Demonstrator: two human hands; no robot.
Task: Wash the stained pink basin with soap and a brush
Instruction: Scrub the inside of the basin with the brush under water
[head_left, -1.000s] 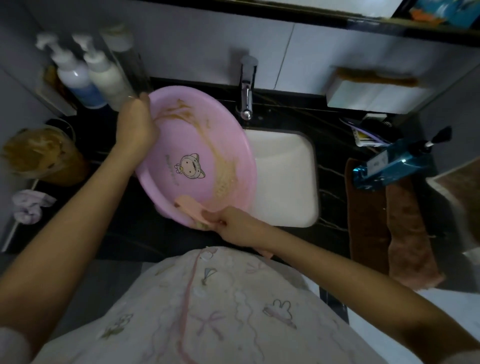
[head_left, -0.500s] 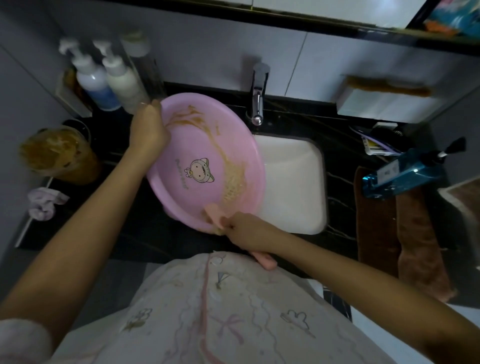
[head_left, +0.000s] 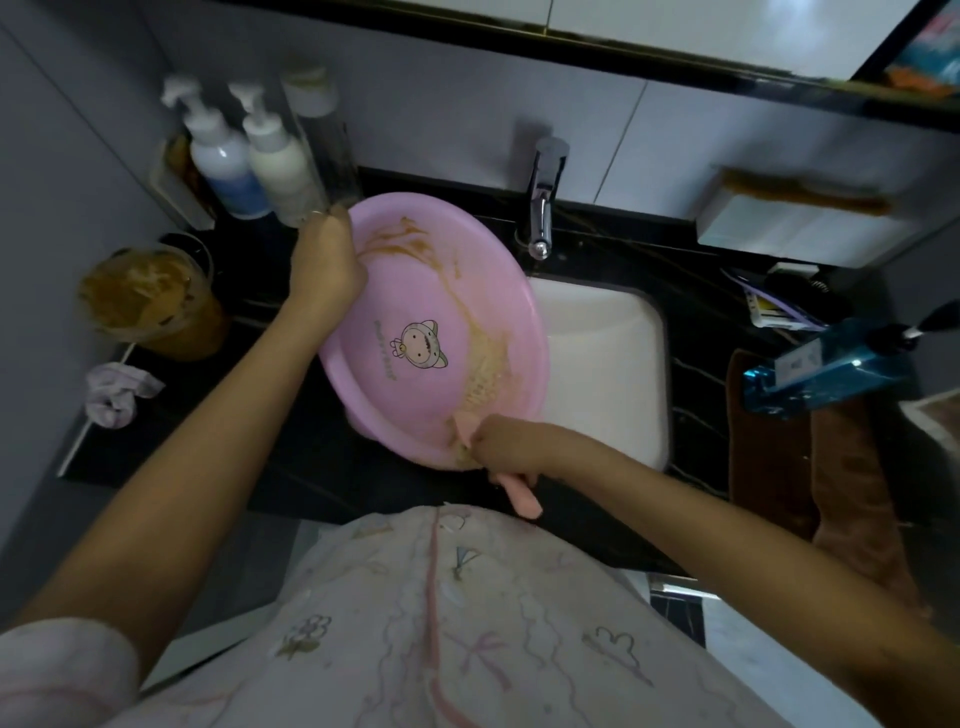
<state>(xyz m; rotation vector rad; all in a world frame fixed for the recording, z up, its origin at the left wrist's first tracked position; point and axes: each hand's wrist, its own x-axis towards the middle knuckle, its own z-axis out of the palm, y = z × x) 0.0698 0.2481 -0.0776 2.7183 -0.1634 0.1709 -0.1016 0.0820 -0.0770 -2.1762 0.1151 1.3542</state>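
The pink basin (head_left: 415, 291) is held tilted at the middle of the view, its hollow turned toward the camera; its right rim overlaps the left edge of the white sink (head_left: 608, 364), and whether its lower rim rests on the black counter (head_left: 311, 467) cannot be told. The basin's rim is gripped at about ten o'clock by the left hand (head_left: 324, 260), whose fingers are curled over the edge. A brown stain (head_left: 488, 358) is seen running from the basin's eleven o'clock, down the right side, to about five o'clock; a cartoon print (head_left: 418, 345) is shown at the centre. At the basin's five o'clock the pink brush (head_left: 519, 493) is clasped by the right hand (head_left: 511, 447), fingers wrapped closed round the handle; the brush's head is laid against the stained inner wall, and the handle's end sticks out below the fist. A chrome faucet (head_left: 543, 202) is mounted at twelve o'clock of the sink. At ten o'clock of the basin two pump bottles (head_left: 223, 161) are stood against the wall; at nine o'clock a jar (head_left: 150, 301) smeared with brown matter is set, with a crumpled cloth (head_left: 117, 395) just below it. At three o'clock, well apart from the sink, a blue bottle (head_left: 831, 369) is laid on a brown towel (head_left: 769, 467).
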